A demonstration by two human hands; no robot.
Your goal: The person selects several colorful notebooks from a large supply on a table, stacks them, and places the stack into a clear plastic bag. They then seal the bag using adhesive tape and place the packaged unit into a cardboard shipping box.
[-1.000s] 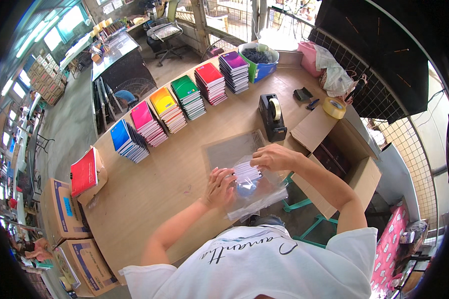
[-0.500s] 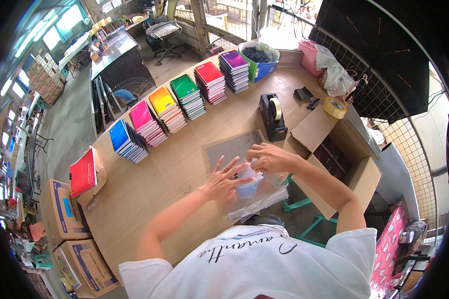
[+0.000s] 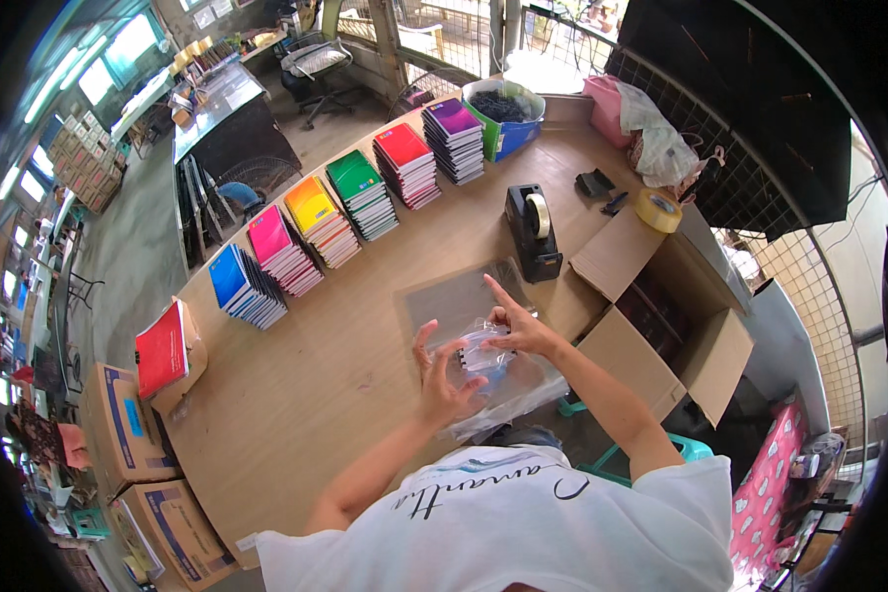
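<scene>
And here a small bundle (image 3: 482,353) blurs under glaring clear plastic (image 3: 523,380), edges partly covered by left hand (image 3: 448,388) and right hand (image 3: 521,333), open carton's (image 3: 629,361) contents lost in shadow, green stool (image 3: 694,449) half hidden, white shirt (image 3: 503,518) sliced by the bottom edge, far-left clutter (image 3: 44,449) too small to tell.

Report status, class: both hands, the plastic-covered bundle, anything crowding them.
Left hand, right hand either side of bundle. Bundle whitish, under crinkled clear plastic. Tape dispenser beyond, touching neither.
</scene>
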